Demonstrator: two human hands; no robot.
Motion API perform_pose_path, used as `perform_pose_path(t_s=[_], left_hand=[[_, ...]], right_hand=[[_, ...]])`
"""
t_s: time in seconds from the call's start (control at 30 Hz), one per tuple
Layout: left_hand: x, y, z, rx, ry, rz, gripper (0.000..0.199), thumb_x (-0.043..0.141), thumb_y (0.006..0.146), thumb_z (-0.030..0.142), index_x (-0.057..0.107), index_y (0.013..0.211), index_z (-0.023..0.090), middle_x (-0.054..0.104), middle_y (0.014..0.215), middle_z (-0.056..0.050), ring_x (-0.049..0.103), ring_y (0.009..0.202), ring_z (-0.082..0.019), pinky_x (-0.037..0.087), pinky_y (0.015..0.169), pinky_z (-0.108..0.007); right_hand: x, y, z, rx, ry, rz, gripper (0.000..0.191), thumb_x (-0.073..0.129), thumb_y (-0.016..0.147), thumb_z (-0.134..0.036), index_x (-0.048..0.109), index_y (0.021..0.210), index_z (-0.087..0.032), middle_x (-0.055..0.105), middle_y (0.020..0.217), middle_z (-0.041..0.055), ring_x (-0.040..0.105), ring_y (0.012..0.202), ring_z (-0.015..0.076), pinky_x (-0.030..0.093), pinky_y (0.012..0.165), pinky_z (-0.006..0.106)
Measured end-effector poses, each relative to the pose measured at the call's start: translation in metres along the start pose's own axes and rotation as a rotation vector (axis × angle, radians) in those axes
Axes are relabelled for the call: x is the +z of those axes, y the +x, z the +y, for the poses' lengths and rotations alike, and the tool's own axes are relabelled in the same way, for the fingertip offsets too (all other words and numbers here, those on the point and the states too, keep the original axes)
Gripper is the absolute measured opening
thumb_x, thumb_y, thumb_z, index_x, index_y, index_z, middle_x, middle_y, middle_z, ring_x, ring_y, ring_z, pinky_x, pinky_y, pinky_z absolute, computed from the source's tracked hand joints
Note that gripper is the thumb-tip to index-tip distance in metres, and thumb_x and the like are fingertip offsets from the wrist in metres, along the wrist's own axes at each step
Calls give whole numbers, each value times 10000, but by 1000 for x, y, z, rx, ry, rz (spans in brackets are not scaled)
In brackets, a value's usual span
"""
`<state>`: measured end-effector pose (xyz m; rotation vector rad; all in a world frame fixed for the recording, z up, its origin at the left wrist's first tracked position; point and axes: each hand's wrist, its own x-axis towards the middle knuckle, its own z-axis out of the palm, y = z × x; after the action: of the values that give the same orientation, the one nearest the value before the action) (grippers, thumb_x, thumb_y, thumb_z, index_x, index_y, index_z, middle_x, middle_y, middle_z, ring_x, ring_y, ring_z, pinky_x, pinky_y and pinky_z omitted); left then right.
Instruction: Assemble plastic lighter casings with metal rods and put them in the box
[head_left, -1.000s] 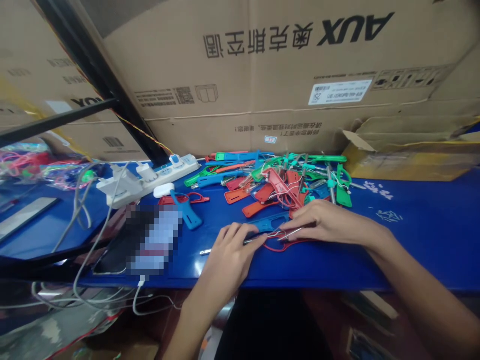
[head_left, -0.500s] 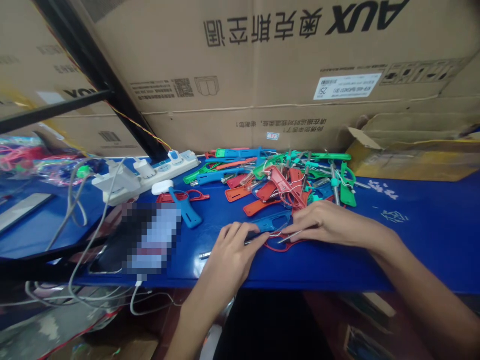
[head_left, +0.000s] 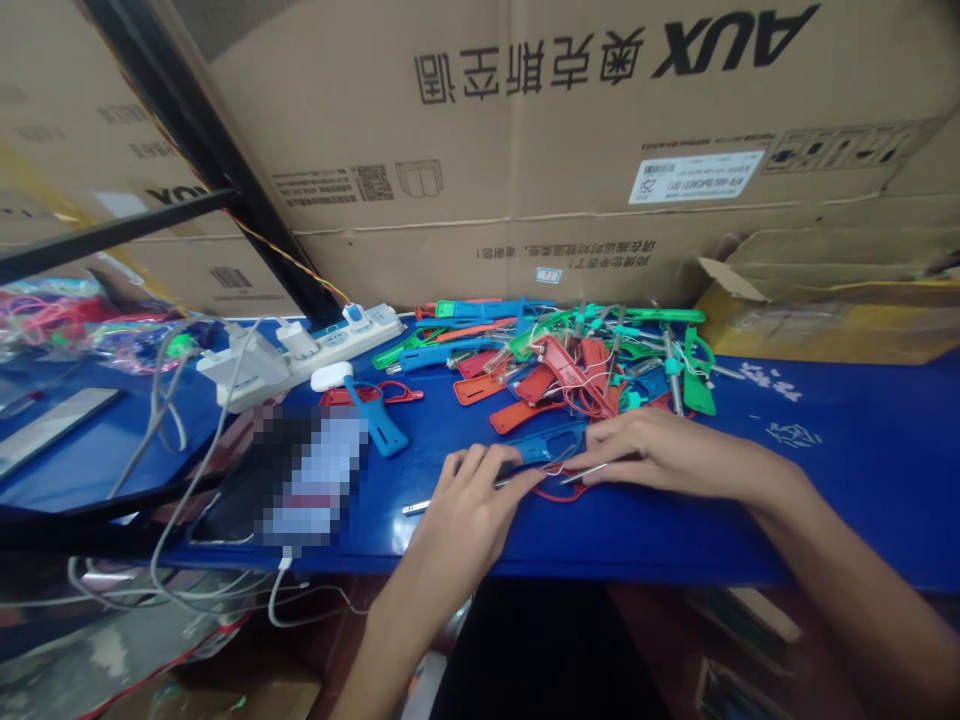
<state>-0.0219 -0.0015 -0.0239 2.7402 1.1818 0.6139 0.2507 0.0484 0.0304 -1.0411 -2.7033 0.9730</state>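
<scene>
My left hand (head_left: 469, 520) rests on the blue bench top (head_left: 637, 530), fingers curled around a thin dark rod with a silver tip (head_left: 427, 505). My right hand (head_left: 660, 455) pinches a thin metal pin (head_left: 585, 472) near a blue plastic seal (head_left: 551, 442). A red loop (head_left: 559, 493) lies beneath the fingertips. Behind my hands is a heap of red, orange, green and blue plastic seals (head_left: 577, 365) with fine wires. A blue seal (head_left: 379, 425) lies apart on a red one (head_left: 394, 394).
A white power strip (head_left: 322, 350) with chargers and an earbud case (head_left: 331, 376) stands left, near a pixelated phone (head_left: 292, 480). Cables hang over the bench's front edge. A black metal frame (head_left: 225, 170) and AUX cardboard boxes (head_left: 525, 130) stand behind.
The view has shifted slightly. My hands have barely moved and still hold the same thin metal pieces close together.
</scene>
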Motion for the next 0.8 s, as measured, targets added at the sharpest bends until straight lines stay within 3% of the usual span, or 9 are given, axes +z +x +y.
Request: perform_pose_path(t_s=[0.17,0.4,0.57,0.8], left_hand=[[-2,-1,2,-1,11,10,358,482,1020,91,617,1314,245,612,1239,-76,534,1088,-249,409,897,-426],[-6,11,7,-18,-20,32,275,511,1054,328,600,1288,216,662,1226,-63,544,1113,-252,383,923,-434],[-7,32,2,21,14,0,192,526,1046,328,663,1060,195,676,1132,-43,536,1055,-240,392,850,-404],[-19,46,-7,58,54,-96,137,645,978,317,745,948,227,683,997,-29,540,977,-232,394,834,-405]], right_hand=[[0,0,-2,37,-60,-11,369,506,1023,-543,683,1322,-419,634,900,14,594,812,174,405,680,276],[2,-1,-1,13,-43,-5,387,500,1016,-568,676,1328,-423,610,909,15,578,831,171,394,692,273],[4,1,-2,0,-47,6,373,518,1009,-565,691,1307,-423,622,903,14,583,815,166,375,665,270],[9,4,-6,-26,-110,37,344,493,1036,-517,711,1280,-413,660,983,25,632,880,180,416,709,278]])
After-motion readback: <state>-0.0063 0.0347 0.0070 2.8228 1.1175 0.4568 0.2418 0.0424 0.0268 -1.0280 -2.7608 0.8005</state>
